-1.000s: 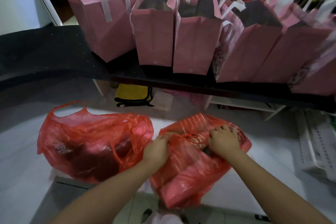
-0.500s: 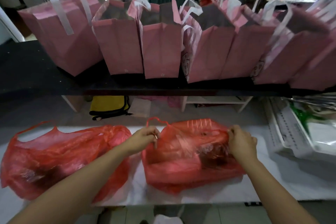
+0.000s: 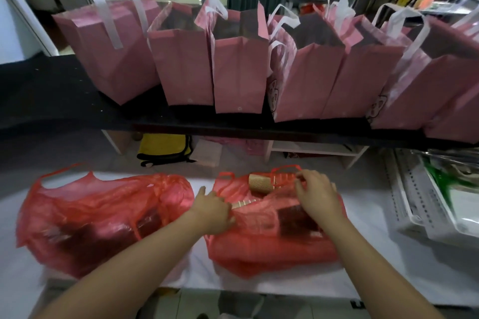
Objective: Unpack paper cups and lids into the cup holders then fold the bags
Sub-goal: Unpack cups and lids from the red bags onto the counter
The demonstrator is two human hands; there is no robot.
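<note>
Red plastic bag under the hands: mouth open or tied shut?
Open. Red plastic bag shows a ribbed tan paper cup poking out at its mouth, handles untied.

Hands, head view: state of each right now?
Left hand: grips the red plastic bag at its opening, fingers curled into the film.
Right hand: pinches the bag's far edge near the paper cups.

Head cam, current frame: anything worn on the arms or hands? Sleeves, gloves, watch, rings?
Nothing visible. Both forearms are bare up to the frame edge, with no sleeve in view. The left hand and right hand are bare: no gloves, watch or bracelet. Rings can't be ruled out; the fingers are blurred.
</note>
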